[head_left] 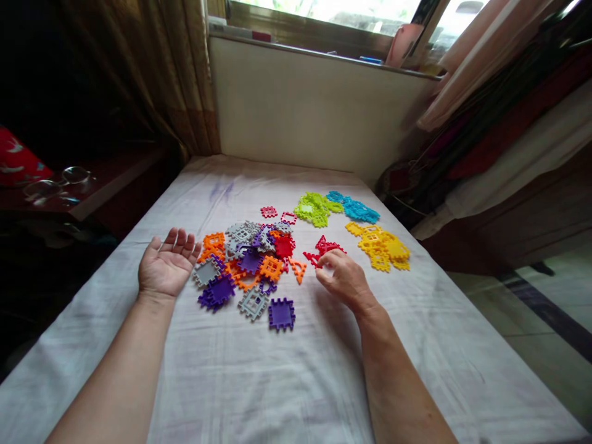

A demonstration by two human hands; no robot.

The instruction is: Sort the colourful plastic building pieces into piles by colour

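My left hand [169, 264] rests palm up on the sheet, fingers loosely curled and apart, holding nothing, left of a mixed pile of orange, grey, purple and red plastic pieces [250, 260]. My right hand [343, 276] is closed in a pinch at the near edge of a small group of red pieces [324, 245]; what lies between its fingertips is too small to make out. An orange triangle [298, 269] lies just left of that hand. A purple square [282, 314] and a grey window piece [254, 303] lie at the pile's near side.
Green pieces [314, 208], blue pieces [358, 209] and yellow pieces [382, 246] form separate groups at the back right of the sheet [259, 388]. Glasses [76, 176] lie on a dark surface at left. Clothes hang at right, and a window is behind.
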